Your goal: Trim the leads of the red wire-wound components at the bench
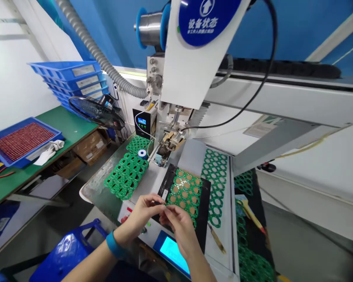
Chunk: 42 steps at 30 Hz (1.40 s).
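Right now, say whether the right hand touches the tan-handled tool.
Apart: the head view shows black plate between the right hand and the tan-handled tool.

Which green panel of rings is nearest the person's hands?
The green panel on the black plate, tan showing through its holes; the left panels and right panels lie farther off.

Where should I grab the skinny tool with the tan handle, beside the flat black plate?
Probably by its tan handle, coming from the near side with the right hand: the wider handle points toward the person, the thin dark tip away.
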Each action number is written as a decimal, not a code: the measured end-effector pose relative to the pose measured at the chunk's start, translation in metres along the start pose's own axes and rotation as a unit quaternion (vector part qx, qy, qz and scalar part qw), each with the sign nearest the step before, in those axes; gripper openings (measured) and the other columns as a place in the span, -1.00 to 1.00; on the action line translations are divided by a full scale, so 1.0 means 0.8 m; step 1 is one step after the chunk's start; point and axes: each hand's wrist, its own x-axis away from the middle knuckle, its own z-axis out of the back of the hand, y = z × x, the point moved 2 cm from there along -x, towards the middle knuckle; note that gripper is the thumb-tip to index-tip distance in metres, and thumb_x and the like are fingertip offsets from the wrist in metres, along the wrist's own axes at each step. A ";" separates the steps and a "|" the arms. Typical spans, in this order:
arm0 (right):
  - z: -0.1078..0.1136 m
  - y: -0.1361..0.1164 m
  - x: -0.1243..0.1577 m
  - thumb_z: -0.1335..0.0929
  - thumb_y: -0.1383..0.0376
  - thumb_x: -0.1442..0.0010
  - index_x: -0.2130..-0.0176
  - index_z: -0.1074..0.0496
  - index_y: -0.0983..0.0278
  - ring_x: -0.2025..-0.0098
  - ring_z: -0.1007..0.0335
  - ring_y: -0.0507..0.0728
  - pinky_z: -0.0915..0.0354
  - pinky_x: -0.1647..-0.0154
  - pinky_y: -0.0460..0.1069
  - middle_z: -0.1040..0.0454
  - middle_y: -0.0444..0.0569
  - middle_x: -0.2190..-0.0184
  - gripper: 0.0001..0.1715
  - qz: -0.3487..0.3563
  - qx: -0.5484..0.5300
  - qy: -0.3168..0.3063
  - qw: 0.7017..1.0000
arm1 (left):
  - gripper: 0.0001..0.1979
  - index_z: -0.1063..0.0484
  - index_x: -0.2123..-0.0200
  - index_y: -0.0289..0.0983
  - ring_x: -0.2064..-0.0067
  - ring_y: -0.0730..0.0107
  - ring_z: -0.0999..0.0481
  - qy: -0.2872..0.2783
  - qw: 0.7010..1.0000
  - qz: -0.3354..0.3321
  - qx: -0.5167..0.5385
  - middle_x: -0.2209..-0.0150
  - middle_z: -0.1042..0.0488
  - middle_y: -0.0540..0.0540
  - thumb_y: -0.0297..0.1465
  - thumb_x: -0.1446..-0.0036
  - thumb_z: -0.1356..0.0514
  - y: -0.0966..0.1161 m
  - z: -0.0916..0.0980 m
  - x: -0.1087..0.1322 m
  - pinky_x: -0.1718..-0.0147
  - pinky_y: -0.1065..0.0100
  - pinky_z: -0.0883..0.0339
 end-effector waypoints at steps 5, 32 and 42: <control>-0.004 -0.017 -0.060 -0.44 0.15 0.02 0.44 -0.47 0.30 0.52 -0.32 0.00 -0.24 0.48 -0.09 -0.44 -0.12 0.58 -0.75 0.010 0.010 0.007 1.000 | -0.82 -0.53 0.48 -0.33 0.50 0.52 -0.38 -0.008 1.000 0.011 -0.024 0.53 -0.49 -0.01 -0.36 0.20 -0.38 0.011 0.015 -0.063 0.47 0.48 -0.24; 0.035 -0.064 -0.214 -0.37 0.07 -0.02 0.47 -0.42 0.30 0.59 -0.27 0.03 -0.21 0.55 -0.06 -0.41 -0.11 0.62 -0.67 0.068 0.244 0.044 0.967 | -0.84 -0.57 0.32 -0.21 0.21 0.20 -0.45 -0.058 0.932 -0.145 -0.327 0.32 -0.57 -0.11 -0.35 0.05 -0.29 0.029 0.054 -0.229 0.15 0.25 -0.23; 0.060 -0.064 -0.273 -0.29 0.12 -0.08 0.46 -0.46 0.23 0.26 -0.28 0.21 -0.18 0.19 0.07 -0.39 0.01 0.42 -0.73 0.215 0.458 0.196 0.840 | -0.81 -0.53 0.25 -0.22 0.11 0.18 -0.34 0.027 0.854 -0.183 -0.487 0.23 -0.45 -0.15 -0.36 -0.08 -0.16 0.039 0.070 -0.267 0.06 0.19 -0.18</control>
